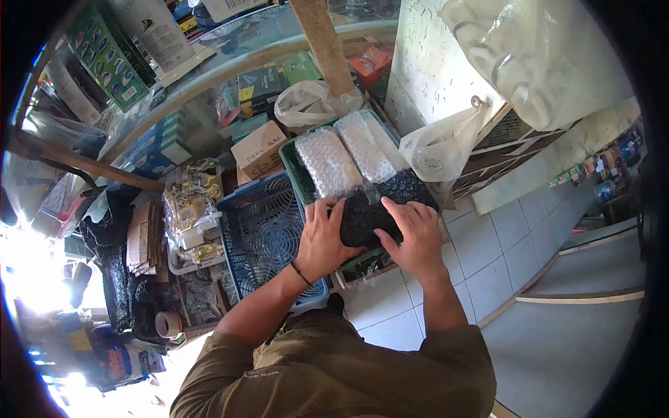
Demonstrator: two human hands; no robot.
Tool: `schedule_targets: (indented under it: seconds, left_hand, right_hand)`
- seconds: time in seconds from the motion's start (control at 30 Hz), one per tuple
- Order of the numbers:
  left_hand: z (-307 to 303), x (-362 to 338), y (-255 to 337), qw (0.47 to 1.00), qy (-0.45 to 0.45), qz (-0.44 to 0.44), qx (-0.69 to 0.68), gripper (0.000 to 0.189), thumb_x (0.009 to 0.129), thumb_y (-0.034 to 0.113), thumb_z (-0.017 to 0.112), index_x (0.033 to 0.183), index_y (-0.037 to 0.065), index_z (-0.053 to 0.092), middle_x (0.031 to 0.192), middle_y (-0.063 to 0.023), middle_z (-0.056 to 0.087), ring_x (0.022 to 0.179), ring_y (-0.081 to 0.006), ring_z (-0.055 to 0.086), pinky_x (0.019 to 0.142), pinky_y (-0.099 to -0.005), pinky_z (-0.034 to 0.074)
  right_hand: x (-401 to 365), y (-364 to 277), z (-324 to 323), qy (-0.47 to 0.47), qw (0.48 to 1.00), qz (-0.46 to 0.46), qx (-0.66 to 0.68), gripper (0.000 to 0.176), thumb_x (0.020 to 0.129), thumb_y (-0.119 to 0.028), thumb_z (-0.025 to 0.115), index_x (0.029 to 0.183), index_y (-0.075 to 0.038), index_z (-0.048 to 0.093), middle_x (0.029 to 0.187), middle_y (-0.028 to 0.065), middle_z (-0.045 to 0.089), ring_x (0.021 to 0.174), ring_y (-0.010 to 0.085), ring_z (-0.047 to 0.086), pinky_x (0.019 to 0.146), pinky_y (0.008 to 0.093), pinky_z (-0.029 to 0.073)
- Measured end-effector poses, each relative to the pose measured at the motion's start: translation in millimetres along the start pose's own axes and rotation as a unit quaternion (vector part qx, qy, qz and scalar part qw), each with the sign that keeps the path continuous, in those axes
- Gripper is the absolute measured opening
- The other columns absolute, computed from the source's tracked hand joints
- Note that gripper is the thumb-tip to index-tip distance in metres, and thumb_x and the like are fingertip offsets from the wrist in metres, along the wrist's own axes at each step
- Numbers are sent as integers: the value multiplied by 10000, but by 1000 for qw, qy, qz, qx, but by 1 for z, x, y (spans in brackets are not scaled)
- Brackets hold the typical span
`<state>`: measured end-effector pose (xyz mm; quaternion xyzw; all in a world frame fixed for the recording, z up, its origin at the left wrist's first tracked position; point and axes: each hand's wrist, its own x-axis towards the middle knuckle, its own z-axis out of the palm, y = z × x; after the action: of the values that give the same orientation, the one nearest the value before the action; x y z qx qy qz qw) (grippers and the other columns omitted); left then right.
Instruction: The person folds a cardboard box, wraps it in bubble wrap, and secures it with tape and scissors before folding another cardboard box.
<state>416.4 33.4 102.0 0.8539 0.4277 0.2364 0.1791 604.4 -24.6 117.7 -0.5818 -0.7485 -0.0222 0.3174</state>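
Both of my hands are on a package in black bubble wrap (361, 219) at the near end of a green basket (293, 171). My left hand (322, 240) grips its left side, fingers on top. On its right side lies my right hand (412, 233), thumb and fingers pressing the wrap. Two packages in clear bubble wrap, a left one (327, 164) and a right one (366, 146), lie side by side just beyond in the basket. Another piece of black bubble wrap (405, 189) shows at the basket's right.
Left of the green basket is a blue basket (268, 237), with a cardboard box (259, 150) behind it. A tray of gold-coloured parts (191, 209) and a tape roll (168, 324) are further left. Plastic bags (446, 150) hang at right. A wooden post (324, 49) rises behind.
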Motion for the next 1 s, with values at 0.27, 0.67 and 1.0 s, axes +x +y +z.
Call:
schedule_targets:
  seconds: [0.27,0.67,1.0]
  left_hand:
    - [0,2,2,1000,-10,-15,6,904,472,316,854,1212,-32,468,1106,-169,436,1045,-337,410,916,-406,394]
    - [-26,-27,-8,988,6,-14,-155,749,659,189,778,1301,38,425,1227,-193,439,1126,-319,463,931,-387,420]
    - [-43,-205,-95,948,127,-221,-190,123,831,41,584,941,0,619,766,-98,627,699,-174,622,640,-272,483]
  right_hand:
    - [-10,11,25,96,992,60,52,437,723,-172,705,1135,-88,585,880,21,627,924,236,531,841,399,364]
    - [-23,-4,29,141,989,43,7,375,754,-142,680,1111,-80,583,1022,86,597,1026,284,531,914,457,376]
    - [-68,-73,40,189,978,49,77,233,760,-52,639,991,-43,610,983,98,588,941,279,555,817,389,436]
